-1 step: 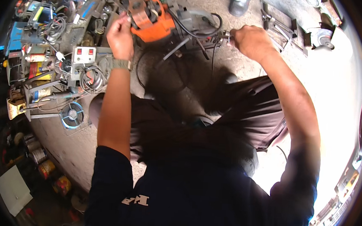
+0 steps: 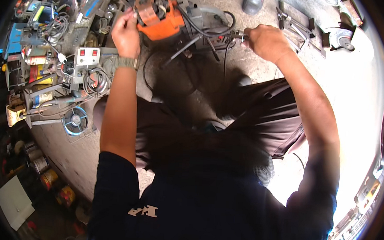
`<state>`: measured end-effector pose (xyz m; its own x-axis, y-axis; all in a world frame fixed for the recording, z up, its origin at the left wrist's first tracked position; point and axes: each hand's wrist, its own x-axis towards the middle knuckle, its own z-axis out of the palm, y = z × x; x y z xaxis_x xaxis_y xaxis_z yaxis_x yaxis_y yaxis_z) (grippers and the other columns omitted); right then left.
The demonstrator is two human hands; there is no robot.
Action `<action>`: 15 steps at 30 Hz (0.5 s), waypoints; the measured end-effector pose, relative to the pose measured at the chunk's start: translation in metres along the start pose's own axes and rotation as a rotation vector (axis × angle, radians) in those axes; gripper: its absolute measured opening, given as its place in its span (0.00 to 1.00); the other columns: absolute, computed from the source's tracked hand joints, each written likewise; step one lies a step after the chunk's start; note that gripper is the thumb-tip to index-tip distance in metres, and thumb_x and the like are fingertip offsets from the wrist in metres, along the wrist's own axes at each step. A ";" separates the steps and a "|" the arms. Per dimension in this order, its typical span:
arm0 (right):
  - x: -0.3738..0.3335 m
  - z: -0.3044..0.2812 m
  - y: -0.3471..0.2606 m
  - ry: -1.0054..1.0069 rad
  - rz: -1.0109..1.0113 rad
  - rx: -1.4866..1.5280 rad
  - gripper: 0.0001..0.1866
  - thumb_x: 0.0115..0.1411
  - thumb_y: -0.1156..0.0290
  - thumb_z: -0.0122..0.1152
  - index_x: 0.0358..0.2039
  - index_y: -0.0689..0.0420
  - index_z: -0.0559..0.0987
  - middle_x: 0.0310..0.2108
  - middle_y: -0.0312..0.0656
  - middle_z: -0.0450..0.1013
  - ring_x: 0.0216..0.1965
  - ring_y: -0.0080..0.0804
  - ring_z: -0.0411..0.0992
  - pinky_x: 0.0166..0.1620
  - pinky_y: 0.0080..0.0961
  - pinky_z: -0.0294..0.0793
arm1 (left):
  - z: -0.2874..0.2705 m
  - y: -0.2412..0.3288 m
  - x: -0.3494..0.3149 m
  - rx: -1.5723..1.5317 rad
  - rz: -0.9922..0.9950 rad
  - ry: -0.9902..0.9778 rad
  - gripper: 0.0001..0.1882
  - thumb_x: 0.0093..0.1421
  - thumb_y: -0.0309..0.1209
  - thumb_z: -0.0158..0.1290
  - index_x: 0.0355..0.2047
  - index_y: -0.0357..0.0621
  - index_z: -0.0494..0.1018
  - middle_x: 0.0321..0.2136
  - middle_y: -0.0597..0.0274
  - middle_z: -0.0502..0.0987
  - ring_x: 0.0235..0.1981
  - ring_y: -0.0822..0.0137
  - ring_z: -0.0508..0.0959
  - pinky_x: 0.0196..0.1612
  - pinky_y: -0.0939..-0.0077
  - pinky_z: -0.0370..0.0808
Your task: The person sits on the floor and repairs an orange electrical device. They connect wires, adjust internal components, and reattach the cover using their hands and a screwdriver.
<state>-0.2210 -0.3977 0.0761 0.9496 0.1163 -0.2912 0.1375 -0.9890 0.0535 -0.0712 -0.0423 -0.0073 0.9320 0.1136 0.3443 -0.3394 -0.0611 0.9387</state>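
Note:
In front of me on the floor is a machine with an orange housing (image 2: 162, 29), a rust-coloured square metal piece (image 2: 146, 12) on its left part, and a grey rounded guard (image 2: 213, 16) with a black cable. My left hand (image 2: 126, 33), with a watch at its wrist, is beside the housing's left end. Its thumb and fingers are pinched together there; what they hold is too small to make out. My right hand (image 2: 266, 42) is closed round the end of a metal rod (image 2: 238, 36) at the machine's right side. Dark metal legs stick out below the guard.
Left are tools, coiled cables (image 2: 96, 82), a grey box with two red switches (image 2: 87, 57) and a blue round fan (image 2: 75, 120). An angle grinder (image 2: 341, 39) and a metal frame (image 2: 297, 28) lie at the right. A person's shoe (image 2: 253, 4) stands beyond the machine.
The view has shifted very slightly. My left hand and the orange housing appear a little farther up and left; my right hand stays closed in the same spot.

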 end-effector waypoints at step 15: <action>-0.038 0.038 -0.065 0.125 0.123 0.317 0.12 0.68 0.64 0.59 0.48 0.52 0.83 0.40 0.54 0.82 0.43 0.57 0.81 0.49 0.50 0.80 | -0.052 -0.070 0.008 -0.330 -0.432 0.406 0.08 0.70 0.27 0.55 0.41 0.40 0.84 0.38 0.64 0.85 0.41 0.71 0.83 0.45 0.74 0.81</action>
<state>-0.2769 -0.3416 0.0471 0.9835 -0.0144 -0.1805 -0.0554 -0.9731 -0.2238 -0.0471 0.0145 -0.0696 0.8926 0.4272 -0.1439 -0.0285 0.3720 0.9278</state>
